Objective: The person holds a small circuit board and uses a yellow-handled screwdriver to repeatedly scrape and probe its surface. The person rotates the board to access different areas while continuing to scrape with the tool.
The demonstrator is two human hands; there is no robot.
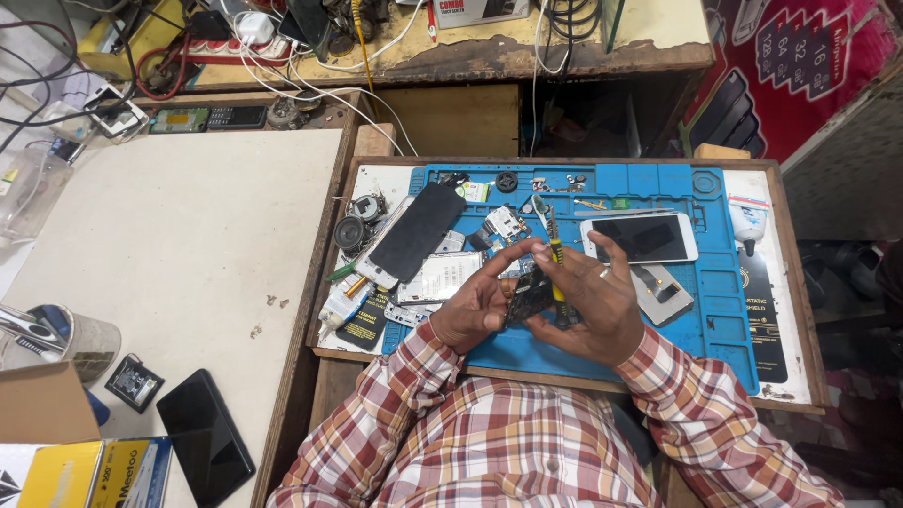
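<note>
Both hands meet above the near edge of the blue silicone repair mat (715,310), which serves as the reference point here. The left hand (475,306) is closed around a small dark circuit board (530,296), thumb and fingers pinching its left side. The right hand (597,306) supports the board's right side and also grips a yellow-handled precision screwdriver (553,249), whose shaft rises toward the mat's far edge.

On the mat, right of the hands, lies a white smartphone with a dark screen (641,237). At the mat's left edge sits a black rectangular display panel (417,230) among loose parts. Well left of the mat, on the pale surface (188,226), rests a black glossy phone (204,436).

Risks, as judged: the board is held in mid-air, so a slip of the screwdriver tip could gouge its components. Any freed screw could drop into the clutter at the mat's left edge and be lost.
</note>
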